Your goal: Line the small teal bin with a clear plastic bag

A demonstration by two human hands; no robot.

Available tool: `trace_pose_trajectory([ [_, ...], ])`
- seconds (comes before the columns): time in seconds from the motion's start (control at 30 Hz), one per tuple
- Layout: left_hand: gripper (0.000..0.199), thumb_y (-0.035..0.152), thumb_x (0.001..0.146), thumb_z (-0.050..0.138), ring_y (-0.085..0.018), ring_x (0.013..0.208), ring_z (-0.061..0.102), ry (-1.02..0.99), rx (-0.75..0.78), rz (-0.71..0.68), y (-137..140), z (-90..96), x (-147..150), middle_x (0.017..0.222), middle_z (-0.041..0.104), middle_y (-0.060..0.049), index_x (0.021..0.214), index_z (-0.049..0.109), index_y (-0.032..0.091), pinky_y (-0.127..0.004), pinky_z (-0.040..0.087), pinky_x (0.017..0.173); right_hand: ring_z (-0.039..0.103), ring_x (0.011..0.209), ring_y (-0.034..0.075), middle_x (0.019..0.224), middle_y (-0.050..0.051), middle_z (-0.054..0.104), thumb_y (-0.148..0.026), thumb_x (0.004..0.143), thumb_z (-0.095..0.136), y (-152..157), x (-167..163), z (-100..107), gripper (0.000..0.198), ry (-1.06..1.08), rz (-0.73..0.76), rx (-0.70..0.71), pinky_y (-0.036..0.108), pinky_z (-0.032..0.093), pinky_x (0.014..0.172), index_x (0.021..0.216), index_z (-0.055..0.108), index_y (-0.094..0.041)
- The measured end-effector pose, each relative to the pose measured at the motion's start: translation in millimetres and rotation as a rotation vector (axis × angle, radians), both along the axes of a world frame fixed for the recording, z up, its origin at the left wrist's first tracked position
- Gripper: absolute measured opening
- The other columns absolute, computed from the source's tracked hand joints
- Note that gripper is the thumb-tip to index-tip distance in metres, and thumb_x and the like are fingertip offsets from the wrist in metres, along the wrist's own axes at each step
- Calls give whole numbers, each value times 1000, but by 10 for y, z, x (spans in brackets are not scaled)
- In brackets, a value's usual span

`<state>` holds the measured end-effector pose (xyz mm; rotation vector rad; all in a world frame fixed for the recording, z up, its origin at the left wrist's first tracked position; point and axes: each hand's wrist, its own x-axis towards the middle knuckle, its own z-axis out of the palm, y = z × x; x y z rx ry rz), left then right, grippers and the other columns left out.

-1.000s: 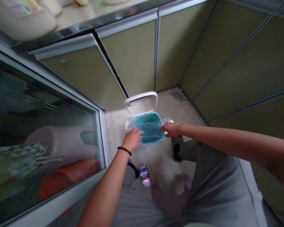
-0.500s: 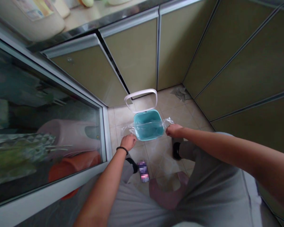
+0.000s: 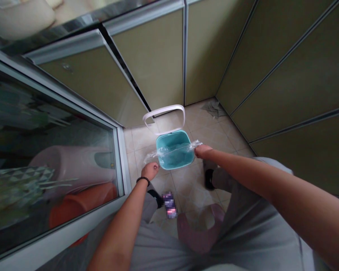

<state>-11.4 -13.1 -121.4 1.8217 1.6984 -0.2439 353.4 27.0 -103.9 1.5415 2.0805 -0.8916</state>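
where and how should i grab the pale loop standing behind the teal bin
I'd grip the pale loop midway along its upper edge, coming from above: it stands raised behind the teal bin, that edge is slim and uppermost, and the open middle should leave room to curl around it.

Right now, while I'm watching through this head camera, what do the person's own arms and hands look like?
The left hand is ungloved, with a bracelet of small, round black beads at its wrist. The right hand is ungloved too, with nothing visible at its wrist. No sleeve shows on either arm within the picture.
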Motion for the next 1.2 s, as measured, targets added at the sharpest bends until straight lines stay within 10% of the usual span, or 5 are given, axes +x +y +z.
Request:
trace_pose_trajectory([
  [0.23,28,33,90,63,-18,86,70,-387,-79,523,160,-94,-128,93,78,-9,101,77,12,-26,51,77,70,118,26,126,8,77,-23,89,73,149,111,111,35,16,-28,-28,29,52,97,122,81,-23],
  [0.43,33,43,93,59,-16,67,59,-165,283,316,163,283,53,66,65,0,70,65,20,-26,39,63,73,106,24,115,12,78,-26,92,64,176,50,233,28,23,-362,96,27,52,84,114,80,-18],
  [0.6,32,39,93,67,-18,82,66,3,352,236,163,419,161,94,74,-1,122,65,26,-27,38,66,73,102,30,116,15,77,-40,96,59,92,-47,246,45,28,-412,253,33,53,80,138,64,-22],
  [0.83,22,29,97,62,-20,96,68,116,279,160,219,321,59,112,73,-3,117,72,28,-28,42,71,74,106,30,118,16,77,-41,104,47,108,-34,139,40,20,-237,242,36,53,85,131,72,-27],
  [1.2,27,34,101,53,-23,99,68,-12,327,273,961,-23,-43,113,76,-10,106,78,24,-29,47,82,74,111,29,121,17,77,-36,101,52,566,3,-16,35,18,-535,159,30,54,86,111,81,-20],
])
